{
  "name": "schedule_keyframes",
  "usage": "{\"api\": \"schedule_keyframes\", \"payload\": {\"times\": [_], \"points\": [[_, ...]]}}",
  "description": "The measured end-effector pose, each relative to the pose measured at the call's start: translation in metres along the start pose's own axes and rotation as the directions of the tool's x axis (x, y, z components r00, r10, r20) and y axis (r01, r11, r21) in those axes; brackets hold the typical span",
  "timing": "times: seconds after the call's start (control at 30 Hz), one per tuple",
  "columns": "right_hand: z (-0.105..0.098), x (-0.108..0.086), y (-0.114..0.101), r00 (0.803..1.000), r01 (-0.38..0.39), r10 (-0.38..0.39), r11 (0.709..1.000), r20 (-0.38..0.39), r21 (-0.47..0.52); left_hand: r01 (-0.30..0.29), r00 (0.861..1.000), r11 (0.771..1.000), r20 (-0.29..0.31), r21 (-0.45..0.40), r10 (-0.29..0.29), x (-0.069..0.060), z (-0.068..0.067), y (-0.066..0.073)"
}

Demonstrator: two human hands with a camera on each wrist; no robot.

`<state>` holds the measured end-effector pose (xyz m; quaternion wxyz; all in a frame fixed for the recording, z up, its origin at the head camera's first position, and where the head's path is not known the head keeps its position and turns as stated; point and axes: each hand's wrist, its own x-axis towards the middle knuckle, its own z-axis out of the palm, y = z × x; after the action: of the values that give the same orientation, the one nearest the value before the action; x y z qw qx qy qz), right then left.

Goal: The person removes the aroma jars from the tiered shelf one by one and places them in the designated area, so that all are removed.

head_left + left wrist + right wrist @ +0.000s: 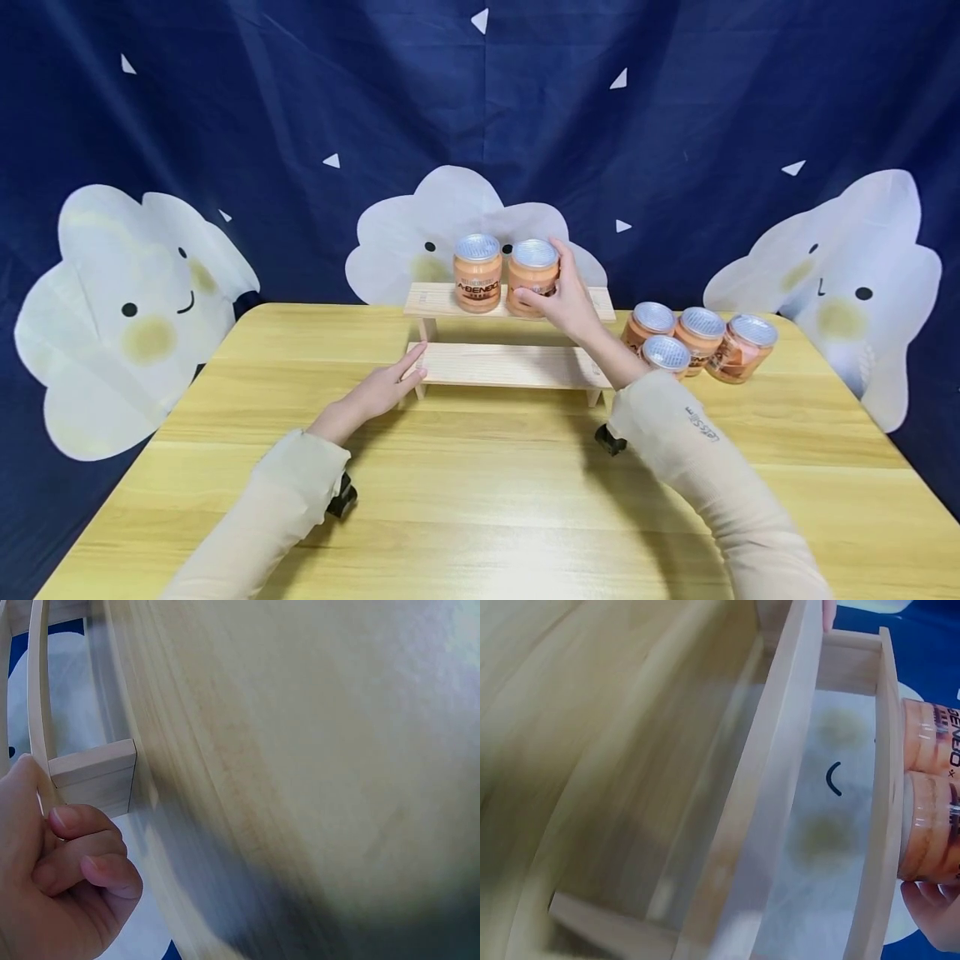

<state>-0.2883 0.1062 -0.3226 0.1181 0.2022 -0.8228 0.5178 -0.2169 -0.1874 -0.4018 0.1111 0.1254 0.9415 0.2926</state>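
A two-tier wooden shelf (502,367) stands on the table, with its lower board in front of the raised upper one. My left hand (382,387) grips the left end of the lower board; in the left wrist view its fingers (105,844) are curled beside the shelf leg. On the upper board, my right hand (567,300) holds an orange jar (532,275) with a silver lid from its right side. A matching jar (477,282) stands just left of it. Both jars show at the right edge of the right wrist view, the held jar (934,825) nearer the hand.
Several more orange jars with silver lids, one of them the far-right jar (741,350), cluster right of the shelf; the right forearm partly covers the front one. The pale wooden table (480,483) stretches toward me. Behind hangs a dark blue curtain (292,92) with cloud figures.
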Motion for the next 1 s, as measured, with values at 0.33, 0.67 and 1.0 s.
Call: {"api": "schedule_keyframes", "payload": {"times": [0.33,0.67,1.0], "points": [[-0.030,-0.019,-0.002,0.998,-0.016,0.008,0.989,-0.056,-0.146,-0.003,1.000,1.000,0.001,-0.005,0.003,0.000,0.000,0.000],[-0.075,-0.052,0.005,0.989,-0.072,0.049,0.983,-0.139,-0.166,-0.010,1.000,1.000,0.001,-0.013,0.010,0.001,0.001,-0.003],[-0.124,-0.081,0.015,0.968,-0.138,0.089,0.969,-0.236,-0.203,-0.026,1.000,1.000,-0.011,-0.004,0.026,0.000,0.001,-0.002]]}}
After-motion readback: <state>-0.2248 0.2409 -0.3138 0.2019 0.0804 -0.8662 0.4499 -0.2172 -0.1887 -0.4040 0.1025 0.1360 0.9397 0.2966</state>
